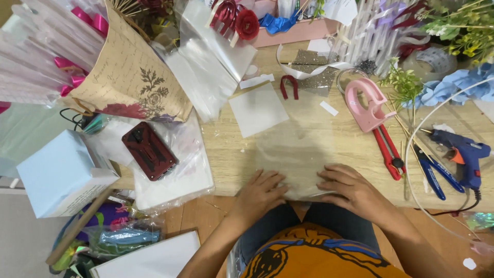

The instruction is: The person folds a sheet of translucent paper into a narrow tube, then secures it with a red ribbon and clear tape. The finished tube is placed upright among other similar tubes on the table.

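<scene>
Left hand [261, 191]: lies flat, fingers spread, on the near edge of a clear plastic sheet [296, 149], grips nothing.
Right hand [350, 188]: also flat and open on the same sheet, beside the left.
Sheet: on the wooden table [234, 149], at its near edge.
Nearby: red phone [150, 150] left; pink tape dispenser [365, 103], blue glue gun [463, 157] right.

A pale wooden worktable [309, 139] fills the view under soft, even light, its near edge cutting across low. Below it, brown wood flooring [203, 216] shows, glossy in patches.
</scene>
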